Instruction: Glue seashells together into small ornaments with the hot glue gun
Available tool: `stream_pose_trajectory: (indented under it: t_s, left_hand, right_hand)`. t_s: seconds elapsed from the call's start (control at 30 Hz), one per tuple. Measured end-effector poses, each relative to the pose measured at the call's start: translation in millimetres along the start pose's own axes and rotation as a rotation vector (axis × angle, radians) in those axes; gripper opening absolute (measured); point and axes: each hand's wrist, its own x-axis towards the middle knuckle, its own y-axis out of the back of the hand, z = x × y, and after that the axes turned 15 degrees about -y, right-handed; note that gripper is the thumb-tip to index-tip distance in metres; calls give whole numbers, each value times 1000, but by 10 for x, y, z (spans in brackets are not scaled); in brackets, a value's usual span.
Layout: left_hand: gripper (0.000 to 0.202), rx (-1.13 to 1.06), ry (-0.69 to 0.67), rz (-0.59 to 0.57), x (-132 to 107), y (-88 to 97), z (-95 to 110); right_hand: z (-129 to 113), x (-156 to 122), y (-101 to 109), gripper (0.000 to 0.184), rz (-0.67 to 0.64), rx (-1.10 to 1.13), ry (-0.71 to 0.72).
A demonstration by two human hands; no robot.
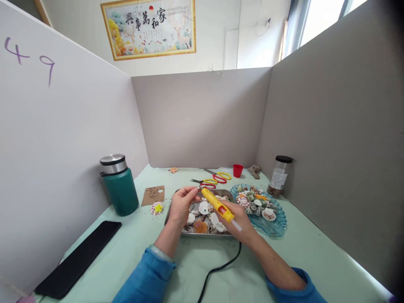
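Note:
My right hand [238, 216] is wrapped round a yellow hot glue gun [217, 203], its nozzle pointing up and left. A clear glue stick [236, 225] sticks out of its back end. My left hand [183, 204] pinches something small and pale at the nozzle tip, too small to name. Both hands are above a metal tray [208, 235] of seashells, among them a white shell [204, 207] and an orange-brown shell [200, 227]. To the right, a blue scalloped glass dish [277, 230] bears many more small shells.
A green bottle [120, 191], a black phone-like slab [80, 256], a brown card [153, 195] and a round flower-like shell piece [156, 208] lie left. Behind are two pairs of scissors [219, 176] and a red cup [237, 170]. A black-lidded jar [279, 176] stands right; a black cord [217, 269] runs forward.

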Motion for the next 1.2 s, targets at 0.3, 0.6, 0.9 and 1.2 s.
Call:
stream_pose_trajectory:
  t_s: [0.3, 0.6, 0.9, 1.2]
  left_hand:
    - [20, -18, -30, -2, -5, 9, 7]
    - [19, 17, -68, 3, -15, 10, 12]
    - [18, 58, -86, 0, -13, 6, 10]
    - [21, 104, -101, 3, -3, 10, -9]
  right_hand:
    - [14, -5, -2, 12, 46, -40, 20]
    - [14, -1, 23, 14, 100, -51, 19]
    - [45, 8, -3, 12, 80, -36, 42]
    - [39, 6, -13, 15, 55, -15, 90]
